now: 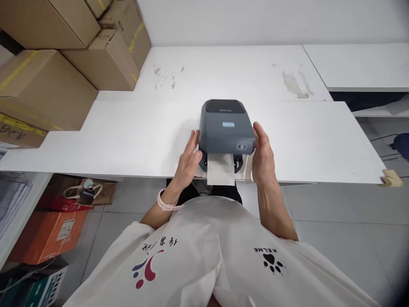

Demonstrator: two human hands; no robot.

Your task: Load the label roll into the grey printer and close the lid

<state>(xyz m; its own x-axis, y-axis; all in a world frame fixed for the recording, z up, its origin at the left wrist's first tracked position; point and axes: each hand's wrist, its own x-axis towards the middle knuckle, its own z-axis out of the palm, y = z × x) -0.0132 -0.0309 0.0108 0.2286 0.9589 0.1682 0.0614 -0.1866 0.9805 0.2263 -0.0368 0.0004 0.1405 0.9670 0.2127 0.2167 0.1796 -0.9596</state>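
Note:
A dark grey label printer (227, 132) sits near the front edge of the white table, with a blank white label strip (221, 170) coming out of its front and hanging past the edge. My left hand (188, 160) presses against the printer's left side, fingers pointing away from me and thumb near its lower front corner. On the opposite side, my right hand (263, 155) holds the printer's right flank, its fingers along the casing. The printer is gripped between both hands. Parts of the fingertips are hidden by the casing.
Brown cardboard boxes (47, 89) are stacked at the table's left end. The white table (143, 145) has worn patches towards the back. Tan tape (391, 178) covers its front right corner. Below on the left are an orange box (53, 232) and a paper bag (107, 194).

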